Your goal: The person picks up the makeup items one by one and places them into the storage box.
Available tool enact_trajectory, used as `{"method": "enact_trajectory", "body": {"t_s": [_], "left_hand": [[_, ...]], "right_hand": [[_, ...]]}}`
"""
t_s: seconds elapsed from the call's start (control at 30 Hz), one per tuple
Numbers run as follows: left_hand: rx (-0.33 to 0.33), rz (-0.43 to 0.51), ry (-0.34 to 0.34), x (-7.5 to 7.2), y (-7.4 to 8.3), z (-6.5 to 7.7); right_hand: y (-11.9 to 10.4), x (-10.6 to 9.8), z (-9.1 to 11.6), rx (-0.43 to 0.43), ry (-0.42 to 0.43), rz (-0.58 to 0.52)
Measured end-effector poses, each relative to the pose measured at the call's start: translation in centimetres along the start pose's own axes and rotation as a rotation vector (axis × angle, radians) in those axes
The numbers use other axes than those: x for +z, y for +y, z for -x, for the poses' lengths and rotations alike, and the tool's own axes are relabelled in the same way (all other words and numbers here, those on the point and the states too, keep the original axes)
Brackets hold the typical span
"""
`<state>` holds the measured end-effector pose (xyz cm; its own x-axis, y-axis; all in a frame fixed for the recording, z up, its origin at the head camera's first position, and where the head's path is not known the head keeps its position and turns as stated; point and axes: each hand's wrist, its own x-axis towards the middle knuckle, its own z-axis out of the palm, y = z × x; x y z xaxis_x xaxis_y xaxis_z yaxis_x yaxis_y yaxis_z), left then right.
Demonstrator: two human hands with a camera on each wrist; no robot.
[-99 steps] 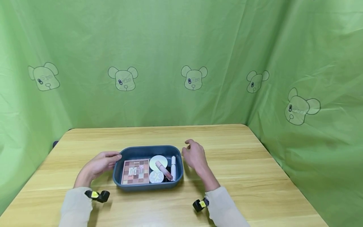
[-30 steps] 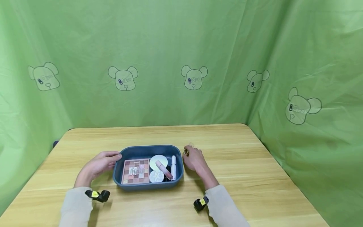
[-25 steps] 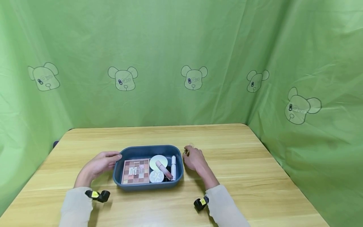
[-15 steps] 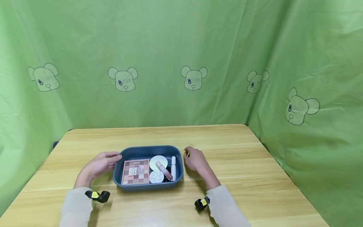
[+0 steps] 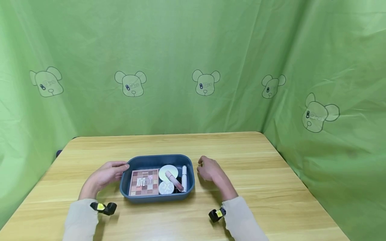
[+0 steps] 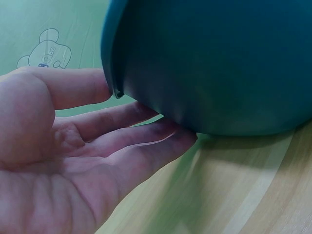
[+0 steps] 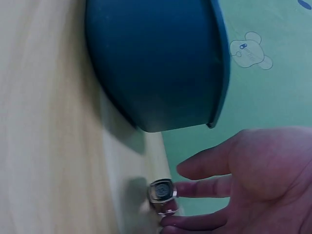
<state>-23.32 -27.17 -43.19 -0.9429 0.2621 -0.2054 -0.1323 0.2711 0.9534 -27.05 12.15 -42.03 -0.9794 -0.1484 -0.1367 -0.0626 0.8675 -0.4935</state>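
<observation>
A blue oblong basket (image 5: 157,198) lies on the table before me. My left hand (image 5: 104,175) rests at its left end, thumb at the rim; in the left wrist view the thumb (image 6: 80,87) touches the rim and the straight fingers lie under the outer wall. Beyond the basket's right end my right hand (image 5: 209,169) is low over the table. Its thumb (image 7: 204,163) stands apart from a small gold-rimmed object (image 7: 162,191) with a dark square face, which the other fingertips are beside or touching. Its kind is unclear, and the hand hides it in the head view.
The basket holds an eyeshadow palette (image 5: 144,182), a white round case (image 5: 166,172), a star-patterned round case (image 5: 166,187), a pink lip gloss tube (image 5: 174,181) and a white tube (image 5: 184,179). Green curtains (image 5: 169,110) enclose the wooden table (image 5: 256,187).
My right hand reached the small gold object, whose edge showed between thumb and fingers. The hand has since shifted slightly right and the object is hidden in the head view. The left hand stayed.
</observation>
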Motion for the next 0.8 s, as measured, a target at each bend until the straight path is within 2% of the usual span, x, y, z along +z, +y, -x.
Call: {"method": "enact_trajectory", "body": {"t_s": [0.37, 0.6, 0.8], "left_hand": [[-0.002, -0.003, 0.009, 0.00, -0.06, 0.04], [0.001, -0.001, 0.008, 0.01, -0.02, -0.02], [0.001, 0.002, 0.008, -0.01, -0.01, -0.06]], "right_hand": [[-0.31, -0.66, 0.43, 0.001, -0.072, 0.016], [-0.09, -0.50, 0.23, -0.008, 0.024, 0.012], [0.40, -0.04, -0.14, 0.055, 0.067, -0.001]]}}
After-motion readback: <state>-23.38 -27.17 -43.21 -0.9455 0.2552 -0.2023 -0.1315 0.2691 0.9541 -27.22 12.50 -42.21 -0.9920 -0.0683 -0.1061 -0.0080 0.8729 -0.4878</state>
